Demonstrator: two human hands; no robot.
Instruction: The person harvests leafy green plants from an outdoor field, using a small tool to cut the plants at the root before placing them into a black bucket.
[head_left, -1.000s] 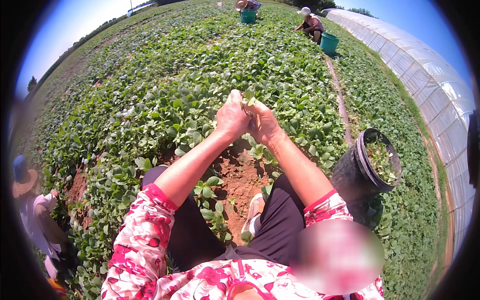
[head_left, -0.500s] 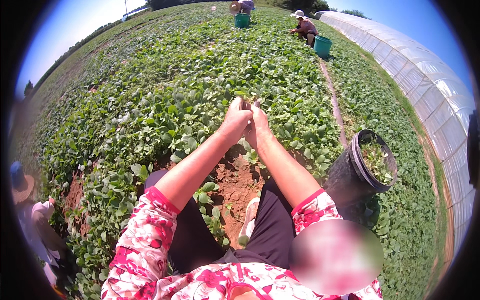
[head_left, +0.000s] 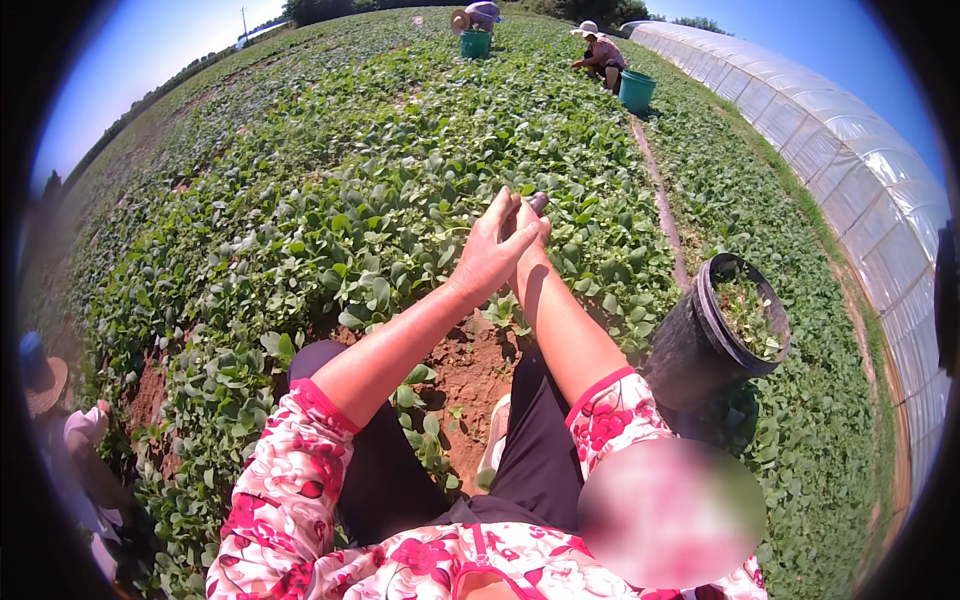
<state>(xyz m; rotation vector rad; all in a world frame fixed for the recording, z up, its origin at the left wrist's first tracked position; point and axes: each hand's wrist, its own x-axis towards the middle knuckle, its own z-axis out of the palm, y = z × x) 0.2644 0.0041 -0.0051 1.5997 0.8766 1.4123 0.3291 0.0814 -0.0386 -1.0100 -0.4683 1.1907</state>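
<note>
Head view — left hand (head_left: 490, 250) and right hand (head_left: 532, 240) are bunched together over the leafy plants (head_left: 400, 235), small dark thing (head_left: 539, 201) poking out the far side, can't tell if it's gripped — black bucket (head_left: 688, 352) with greens (head_left: 745, 315) off to the right.

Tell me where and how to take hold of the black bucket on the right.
Probably best by the rim of the black bucket, on its left edge, coming from the person's side. That edge faces the person, and the rim stands out as a band around the open mouth. The leafy greens inside appear to lie below it, leaving room to curl over. I can't make out a handle.
</note>
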